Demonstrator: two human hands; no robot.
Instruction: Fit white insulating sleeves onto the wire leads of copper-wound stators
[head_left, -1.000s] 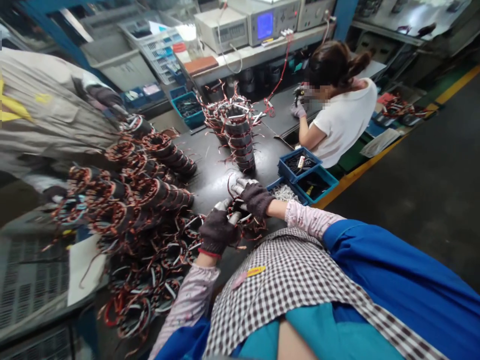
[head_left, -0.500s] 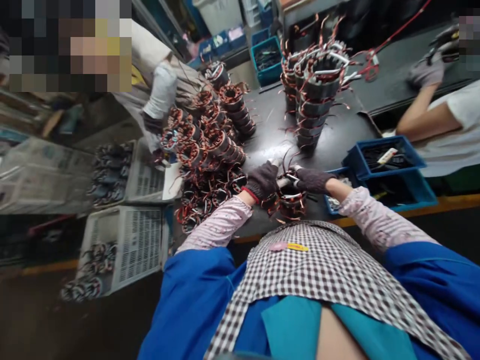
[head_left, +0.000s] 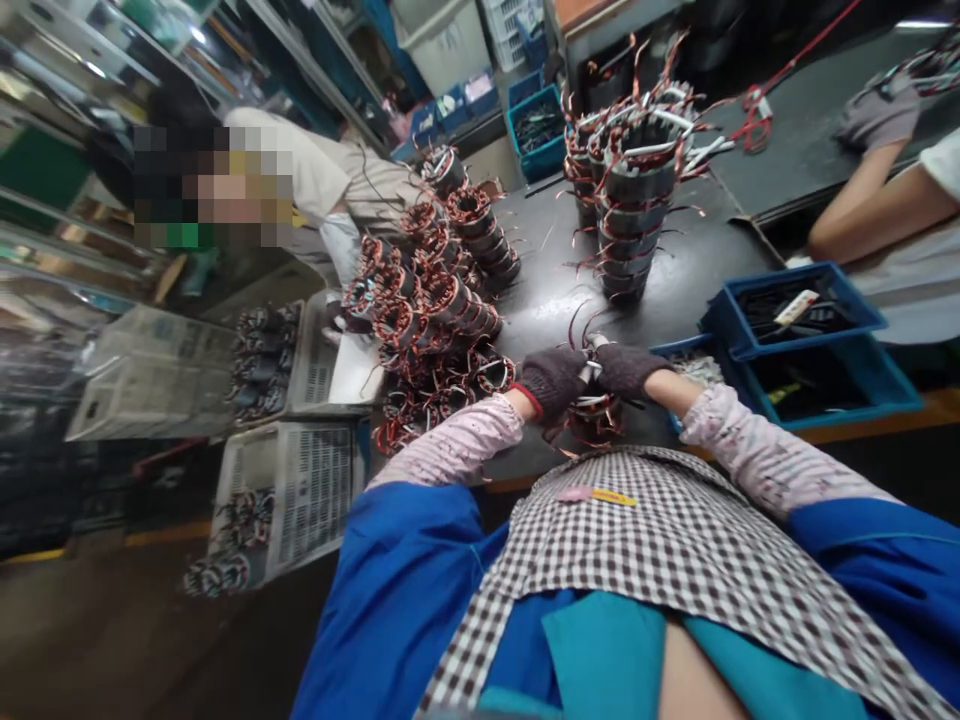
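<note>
My left hand [head_left: 553, 381] and my right hand [head_left: 628, 367], both in dark knit gloves, meet over a wound motor stator [head_left: 596, 410] with copper coils and red and white leads. It sits at the near edge of the black table [head_left: 547, 290]. Both hands grip the stator and its leads, with something small and pale between the fingertips. A heap of the same stators [head_left: 435, 310] lies just left of my hands. Beyond them a tall upright stack of stators [head_left: 628, 200] stands on the table.
Blue bins [head_left: 802, 340] with small parts sit to my right. Grey plastic crates [head_left: 277, 500] holding stators stand on the floor at left. A person in a beige top works at the far left; another person's gloved hand [head_left: 877, 115] and arm are at the upper right.
The view swung left and down, off the person in white at the test bench. My hands stayed on the stator and closed together over it.
</note>
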